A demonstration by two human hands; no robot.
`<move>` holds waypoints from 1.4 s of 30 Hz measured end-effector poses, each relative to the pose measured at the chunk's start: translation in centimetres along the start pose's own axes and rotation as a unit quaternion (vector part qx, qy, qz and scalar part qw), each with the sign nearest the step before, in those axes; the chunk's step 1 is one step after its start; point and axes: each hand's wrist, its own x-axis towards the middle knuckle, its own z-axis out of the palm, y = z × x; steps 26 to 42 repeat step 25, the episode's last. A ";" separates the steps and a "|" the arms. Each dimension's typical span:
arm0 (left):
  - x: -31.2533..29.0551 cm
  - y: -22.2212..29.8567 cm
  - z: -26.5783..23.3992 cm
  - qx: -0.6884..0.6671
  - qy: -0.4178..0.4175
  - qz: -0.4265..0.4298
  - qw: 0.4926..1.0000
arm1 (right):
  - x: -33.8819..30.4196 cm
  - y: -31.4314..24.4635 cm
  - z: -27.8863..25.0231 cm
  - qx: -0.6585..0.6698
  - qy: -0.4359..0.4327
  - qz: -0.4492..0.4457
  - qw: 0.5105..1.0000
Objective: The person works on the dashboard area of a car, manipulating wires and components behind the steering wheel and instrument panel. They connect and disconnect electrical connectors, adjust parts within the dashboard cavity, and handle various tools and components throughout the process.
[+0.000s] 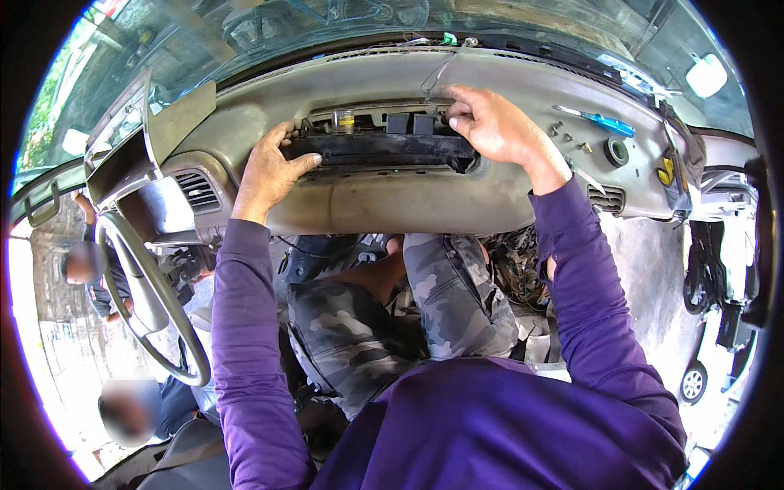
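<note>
A long black plastic unit (384, 149) sits in the wide opening in the middle of the grey-beige dashboard (392, 204). My left hand (272, 170) grips its left end, thumb on the front and fingers curled over the top. At the opening's upper right corner is my right hand (494, 126), its fingers bent and its index finger foremost, close to a thin wire loop (430, 85). What lies under those right fingertips is hidden. Behind the unit's front show two small black boxes (410, 123) and a small clear container with a yellow label (344, 121).
On the dashboard's right lie a blue-handled screwdriver (608, 122), several small screws (569, 139), a black tape roll (616, 151) and a yellow-and-black tool (665, 171). A steering wheel (151, 302) stands left, below a tilted panel (175, 122). Two people are beyond the left side.
</note>
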 end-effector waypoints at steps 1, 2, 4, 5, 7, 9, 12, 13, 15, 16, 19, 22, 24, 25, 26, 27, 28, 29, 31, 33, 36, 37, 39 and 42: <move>0.0 0.3 0.2 -0.014 0.011 -0.007 1.000 | -0.4 -0.2 -0.3 -0.028 -0.003 0.000 1.000; 0.0 0.5 0.4 -0.027 0.022 -0.016 0.999 | -0.9 -0.8 -0.5 -0.041 -0.023 0.016 0.999; -0.3 0.8 0.4 -0.021 0.027 -0.007 0.999 | -2.3 -1.4 0.3 -0.145 0.005 -0.010 0.989; -0.4 0.9 0.4 -0.018 0.030 -0.003 0.999 | -2.7 -1.5 0.7 -0.196 0.019 -0.024 0.980; -0.3 0.6 0.5 -0.017 0.018 0.021 0.999 | -3.1 -0.7 0.7 -0.226 0.018 -0.019 0.974; -0.4 0.4 0.4 0.007 0.022 0.054 0.998 | -3.0 1.4 0.8 -0.176 0.047 -0.061 0.981; -0.6 0.7 0.3 0.025 0.050 0.073 0.996 | -3.3 0.6 0.7 -0.095 0.048 0.000 0.994; -0.6 0.7 0.4 0.025 0.053 0.070 0.996 | -3.2 0.5 0.5 -0.056 0.040 0.049 0.996; -0.5 0.1 0.5 0.024 0.059 0.065 0.996 | -3.1 1.2 1.2 -0.020 0.084 0.016 0.996; -0.6 0.4 0.6 0.058 0.075 0.090 0.991 | -3.2 1.5 1.2 -0.004 0.090 0.003 0.996; -0.7 1.3 0.2 0.124 0.041 0.068 0.989 | -3.1 1.6 1.4 0.029 0.115 -0.020 0.993; -0.2 1.3 -0.4 0.186 -0.003 0.080 0.979 | -3.1 1.3 1.6 0.037 0.135 -0.009 0.990; 0.3 0.9 -0.6 0.219 -0.015 0.098 0.971 | -3.1 1.4 1.5 0.046 0.127 0.009 0.991; 0.5 0.6 -0.5 0.229 -0.015 0.105 0.968 | -3.0 1.3 1.7 0.048 0.125 0.007 0.991; 0.5 0.6 -0.5 0.229 -0.015 0.105 0.968 | -3.0 1.3 1.7 0.048 0.125 0.007 0.991; 0.5 0.6 -0.5 0.229 -0.015 0.105 0.968 | -3.0 1.3 1.7 0.048 0.125 0.007 0.991; 0.5 0.6 -0.5 0.229 -0.015 0.105 0.968 | -3.0 1.3 1.7 0.048 0.125 0.007 0.991; 0.5 0.6 -0.5 0.229 -0.015 0.105 0.968 | -3.0 1.3 1.7 0.048 0.125 0.007 0.991; 0.5 0.6 -0.5 0.229 -0.015 0.105 0.968 | -3.0 1.3 1.7 0.048 0.125 0.007 0.991; 0.5 0.6 -0.5 0.229 -0.015 0.105 0.968 | -3.0 1.3 1.7 0.048 0.125 0.007 0.991; 0.5 0.6 -0.5 0.229 -0.015 0.105 0.968 | -3.0 1.3 1.7 0.048 0.125 0.007 0.991; 0.5 0.6 -0.5 0.229 -0.015 0.105 0.968 | -3.0 1.3 1.7 0.048 0.125 0.007 0.991; 0.5 0.6 -0.5 0.229 -0.015 0.105 0.968 | -3.0 1.3 1.7 0.048 0.125 0.007 0.991; 0.5 0.6 -0.5 0.229 -0.015 0.105 0.968 | -3.0 1.3 1.7 0.048 0.125 0.007 0.991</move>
